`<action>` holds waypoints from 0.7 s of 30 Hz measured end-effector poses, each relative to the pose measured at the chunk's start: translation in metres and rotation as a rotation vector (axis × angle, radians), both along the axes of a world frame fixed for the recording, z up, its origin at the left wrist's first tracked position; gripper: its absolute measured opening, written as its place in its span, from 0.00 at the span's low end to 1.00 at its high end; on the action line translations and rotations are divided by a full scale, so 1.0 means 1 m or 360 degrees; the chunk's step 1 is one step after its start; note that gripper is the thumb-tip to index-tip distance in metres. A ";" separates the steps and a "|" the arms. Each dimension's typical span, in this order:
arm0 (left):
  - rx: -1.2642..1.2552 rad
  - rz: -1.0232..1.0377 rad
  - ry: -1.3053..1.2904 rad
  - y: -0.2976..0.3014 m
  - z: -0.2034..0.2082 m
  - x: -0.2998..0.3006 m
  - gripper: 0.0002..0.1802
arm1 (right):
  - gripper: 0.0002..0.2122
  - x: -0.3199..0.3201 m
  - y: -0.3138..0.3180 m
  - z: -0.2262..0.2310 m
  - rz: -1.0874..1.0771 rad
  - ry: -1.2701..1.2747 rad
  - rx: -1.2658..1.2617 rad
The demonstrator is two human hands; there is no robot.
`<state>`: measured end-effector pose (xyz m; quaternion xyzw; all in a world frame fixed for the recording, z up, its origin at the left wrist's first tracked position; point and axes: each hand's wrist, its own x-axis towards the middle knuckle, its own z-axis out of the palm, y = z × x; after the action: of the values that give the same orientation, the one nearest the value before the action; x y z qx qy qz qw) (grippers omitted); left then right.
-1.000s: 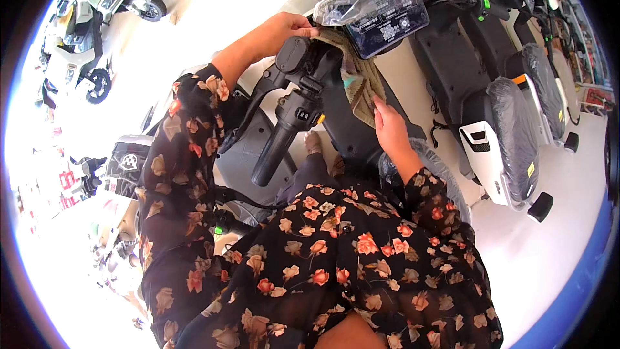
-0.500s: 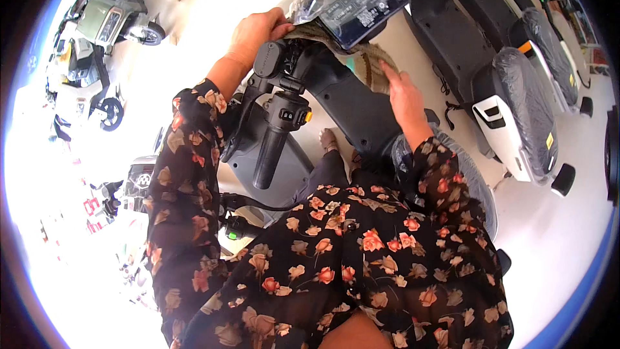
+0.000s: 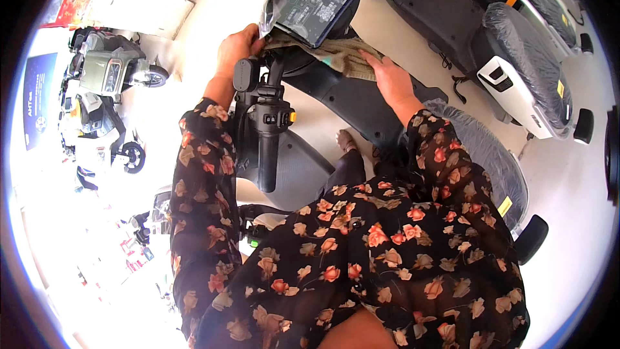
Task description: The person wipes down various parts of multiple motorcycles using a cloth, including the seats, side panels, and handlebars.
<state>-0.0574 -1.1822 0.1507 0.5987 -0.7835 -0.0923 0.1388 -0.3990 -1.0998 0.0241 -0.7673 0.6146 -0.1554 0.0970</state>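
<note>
A grey-brown cloth (image 3: 345, 57) with a small green patch stretches across the dark front column of a scooter, under its display panel. My left hand (image 3: 237, 50), beside the handlebar, is closed on the cloth's left end; its fingertips are partly hidden. At the other end my right hand (image 3: 392, 83) grips the cloth, its upper fingers extended over it and its thumb out of sight. The display panel (image 3: 321, 3) has a printed dark cover and clear plastic wrap around it. Nearer me is the black handlebar grip (image 3: 267, 163), with a switch block (image 3: 268, 116) above it.
The scooter's plastic-wrapped seat (image 3: 481, 148) lies to my right. Beyond it stand more scooters, one with a white rear body (image 3: 513, 94). A green scooter (image 3: 106, 71) is parked at the left, near a pale panel (image 3: 139, 6). My foot (image 3: 345, 141) shows on the floor.
Both hands and the cloth have shifted left in the picture, as the whole view has swung. The cloth's right part, which hung lower beside the column, now lies drawn across it.
</note>
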 end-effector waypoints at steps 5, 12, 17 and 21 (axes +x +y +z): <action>0.0144 0.0141 0.0185 0.012 -0.001 0.031 0.18 | 0.24 0.033 0.013 0.013 0.0041 -0.0233 0.0135; 0.0243 0.0208 0.0257 0.035 0.001 0.068 0.13 | 0.25 0.041 0.014 0.019 0.0117 -0.0555 -0.0075; 0.0444 -0.0029 0.0331 0.018 0.036 0.026 0.10 | 0.23 0.006 0.045 -0.004 0.0093 -0.0540 0.0112; 0.0314 0.0016 0.0409 0.027 0.058 0.014 0.08 | 0.18 -0.018 0.046 0.062 0.0129 -0.0958 0.0008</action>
<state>-0.0429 -1.1552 0.2090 0.5966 -0.7433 -0.2440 0.1790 -0.4171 -1.0539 0.0858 -0.7104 0.5276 -0.3703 0.2827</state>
